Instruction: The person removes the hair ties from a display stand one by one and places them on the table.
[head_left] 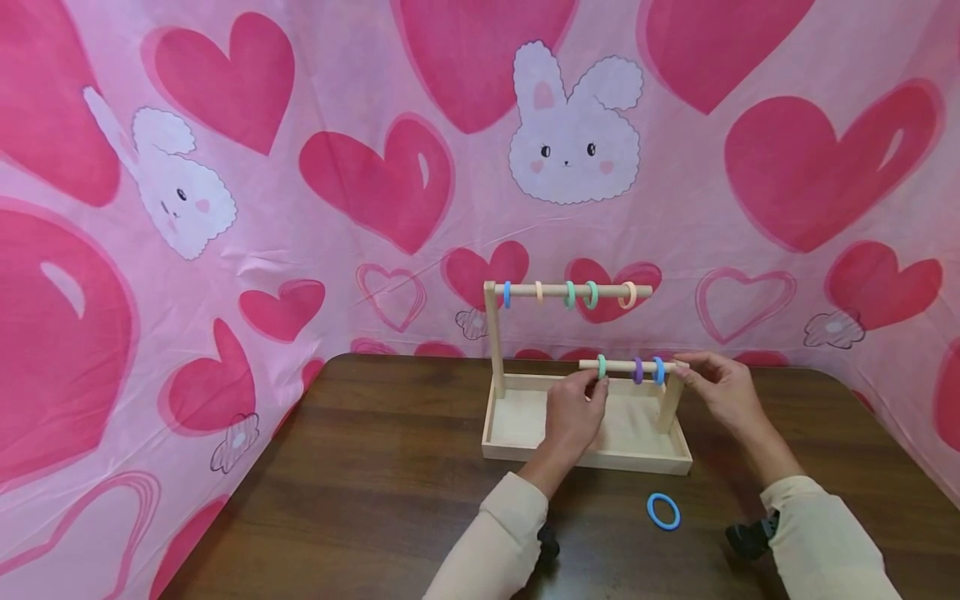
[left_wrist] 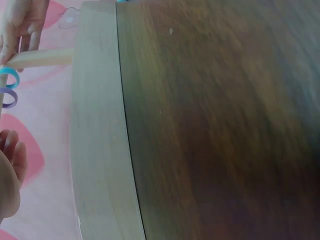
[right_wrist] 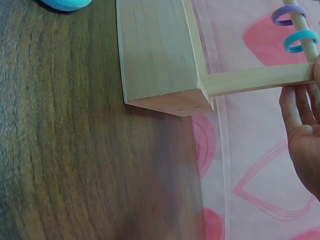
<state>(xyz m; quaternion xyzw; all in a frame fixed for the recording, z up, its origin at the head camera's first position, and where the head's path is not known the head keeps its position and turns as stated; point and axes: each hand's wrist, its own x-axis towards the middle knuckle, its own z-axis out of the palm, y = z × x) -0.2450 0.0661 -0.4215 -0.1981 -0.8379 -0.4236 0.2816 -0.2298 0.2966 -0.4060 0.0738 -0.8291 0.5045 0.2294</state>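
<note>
A light wooden stand has a shallow tray base (head_left: pixel 585 459), a tall post at the left and a short post (head_left: pixel 670 404) at the right. My left hand (head_left: pixel 573 412) pinches a green ring (head_left: pixel 602 367) around the lower rod (head_left: pixel 621 366), near that rod's free left end. Farther right on this rod hang a purple ring (head_left: pixel 637 371) and a blue ring (head_left: pixel 658 371). At the top of the short post, my right hand (head_left: pixel 723 392) grips the corner where post and rod meet, thumb in front; its fingers also show at the post end in the right wrist view.
The upper rod (head_left: pixel 525 290) carries several rings in blue, peach and green. Another blue ring (head_left: pixel 666 527) lies flat on the dark wooden table (head_left: pixel 360 492), in front of the tray. A pink cloth (head_left: pixel 337 92) with hearts and rabbits hangs behind and at the sides.
</note>
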